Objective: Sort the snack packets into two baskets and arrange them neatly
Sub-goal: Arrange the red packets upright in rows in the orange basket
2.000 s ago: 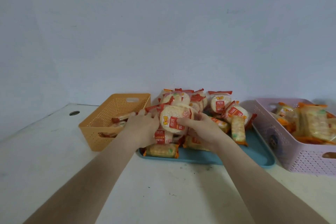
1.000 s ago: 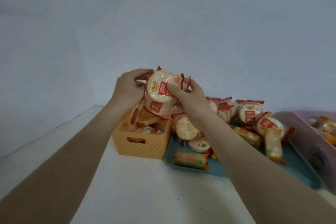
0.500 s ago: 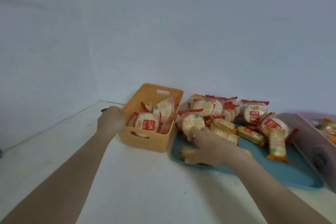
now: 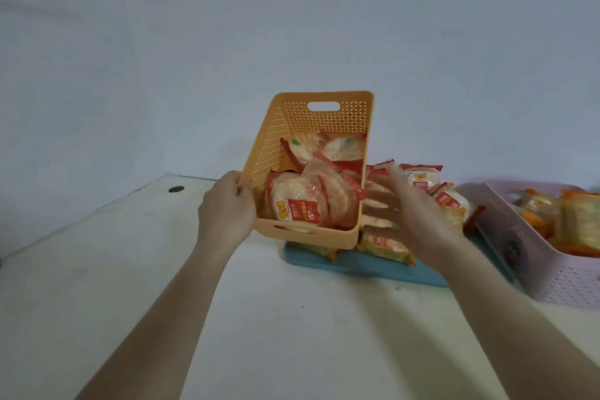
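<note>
Gripped orange basket (image 4: 324,104) by left wall, left hand (image 4: 227,204) curled round it, tipped toward viewer above teal tray (image 4: 389,265), probably to settle round snack packets (image 4: 298,201) inside. Held right hand (image 4: 412,217) beside right wall, fingers (image 4: 378,204) spread wide, blurred, apparently holding nothing.

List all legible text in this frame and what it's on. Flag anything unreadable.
"15": white digits on the red label of the front round packet in the orange basket; the rest of that label and its yellow logo are too blurred to read.
"15", less certain: red label of a round packet on the blue tray.
Unreadable: labels on the other tray packets and the packets in the purple basket.
</note>
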Motion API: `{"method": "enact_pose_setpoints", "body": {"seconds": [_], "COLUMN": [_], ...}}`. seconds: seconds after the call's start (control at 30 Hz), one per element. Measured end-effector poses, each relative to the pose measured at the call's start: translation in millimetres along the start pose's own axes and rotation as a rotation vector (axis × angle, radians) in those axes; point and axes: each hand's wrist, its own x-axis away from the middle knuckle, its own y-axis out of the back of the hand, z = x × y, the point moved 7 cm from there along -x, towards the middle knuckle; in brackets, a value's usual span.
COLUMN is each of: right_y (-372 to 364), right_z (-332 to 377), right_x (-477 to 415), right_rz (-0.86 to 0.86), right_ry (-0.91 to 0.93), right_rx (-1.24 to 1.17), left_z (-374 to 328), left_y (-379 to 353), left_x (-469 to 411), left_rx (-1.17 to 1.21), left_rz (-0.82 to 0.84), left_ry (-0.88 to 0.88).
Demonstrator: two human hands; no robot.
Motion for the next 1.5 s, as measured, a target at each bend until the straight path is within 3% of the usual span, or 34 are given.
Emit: {"method": "enact_pose_setpoints", "body": {"seconds": [0.13,0.33,0.4,0.47,0.53,0.63,0.67,0.73,0.83,0.97,1.07,1.27,1.5], "right_y": [28,59,69,79,72,45,37,29,34,42,39,6,-3], "right_z": [5,-29,-28,-7,18,25,20,15,13,15,25,11,0], "right_x": [30,61,63,67,77,78,76,73,69,64,64,69,64], "right_rz": [0.140,0.049,-0.041,-0.200,-0.210,0.045,0.145,0.272,0.320,0.227,0.273,0.513,0.459], "right_ry": [-0.012,-0.179,-0.082,0.186,0.377,0.352,0.305,0.246,0.228,0.301,0.290,0.172,0.256], "right_rx": [0.175,0.283,0.350,0.515,0.717,1.095,1.164,1.143,1.062,1.078,1.134,1.562,1.723], "left_z": [-12,-37,-47,-67,-85,-93,-93,-92,-88,-85,-84,-78,-78], "left_y": [-22,-64,-65,-50,-42,-65,-74,-82,-70,-45,-55,-89,-105], "left_x": [47,99,104,103,106,112,115,117,102,77,81,95,101], "left_rx": [-0.002,-0.238,-0.336,-0.224,-0.093,-0.235,-0.345,-0.435,-0.410,-0.382,-0.436,-0.625,-0.905], "left_rz": [0.123,0.477,0.378,0.173,0.147,0.561,0.690,0.795,0.713,0.524,0.669,0.910,0.777], "left_ry": [-0.011,-0.219,-0.294,-0.443,-0.576,-0.574,-0.561,-0.538,-0.518,-0.604,-0.621,-0.644,-0.840]}}
